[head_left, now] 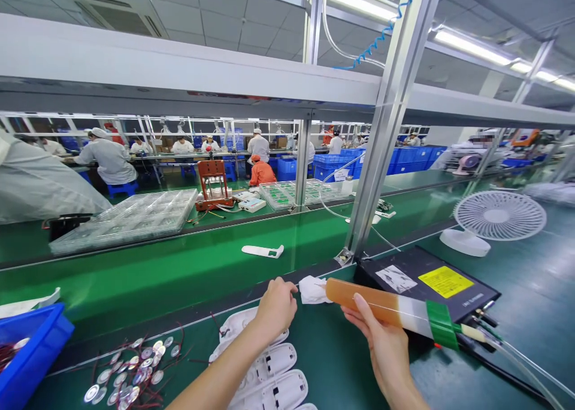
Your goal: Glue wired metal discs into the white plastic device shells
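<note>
My right hand [381, 338] is wrapped around a large dispensing syringe [372, 302], amber at the front, clear further back, with a green cap and tubing at its rear. The tip of the syringe points left, against a crumpled white tissue [313, 290]. Just left of the tissue, my left hand [279, 305] is closed with the fingertips pinched together; whatever is in them is hidden or too small to name. Beneath my left forearm lie several white plastic housings [272, 365] in a row, partly covered by the arm.
Small metal discs with red wires [139, 368] lie left, beside a blue bin [31, 350]. A black controller box [426, 284] and a white fan [494, 218] stand right. A metal post [377, 128] rises ahead. One white part [263, 252] rests on the green belt [202, 266]. Several people work beyond.
</note>
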Available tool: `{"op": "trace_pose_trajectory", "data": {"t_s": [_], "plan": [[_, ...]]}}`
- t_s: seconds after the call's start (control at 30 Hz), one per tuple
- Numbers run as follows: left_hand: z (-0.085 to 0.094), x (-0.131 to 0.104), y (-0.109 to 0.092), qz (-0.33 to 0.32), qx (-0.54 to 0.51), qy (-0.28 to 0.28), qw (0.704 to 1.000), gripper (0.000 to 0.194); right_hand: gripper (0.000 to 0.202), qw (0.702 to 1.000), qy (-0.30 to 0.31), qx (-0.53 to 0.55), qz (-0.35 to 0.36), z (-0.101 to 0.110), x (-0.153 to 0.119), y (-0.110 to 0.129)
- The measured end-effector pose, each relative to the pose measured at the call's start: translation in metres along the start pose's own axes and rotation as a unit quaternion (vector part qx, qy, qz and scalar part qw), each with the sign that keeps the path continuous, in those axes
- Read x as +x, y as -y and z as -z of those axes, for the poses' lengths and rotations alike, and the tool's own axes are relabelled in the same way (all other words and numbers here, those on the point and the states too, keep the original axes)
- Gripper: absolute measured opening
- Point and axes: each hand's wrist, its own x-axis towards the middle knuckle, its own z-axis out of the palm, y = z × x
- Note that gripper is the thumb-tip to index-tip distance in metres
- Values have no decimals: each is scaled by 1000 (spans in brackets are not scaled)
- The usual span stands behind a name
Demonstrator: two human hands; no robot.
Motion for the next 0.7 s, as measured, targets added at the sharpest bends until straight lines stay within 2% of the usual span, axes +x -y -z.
{"op": "trace_pose_trajectory", "data": {"t_s": [0.23,0.43,0.6,0.7], "plan": [[-4,7,-4,0,14,36,999,21,93,994,-30,-105,13,22,10,-4],[13,1,-2,-1,19,32,999,22,73,972,-18,-191,134,29,5,-8],[29,-8,0,-4,22,25,999,21,65,943,24,-250,219,58,33,-14],[27,-5,3,1,24,32,999,19,63,929,48,-271,246,65,43,-13]]}}
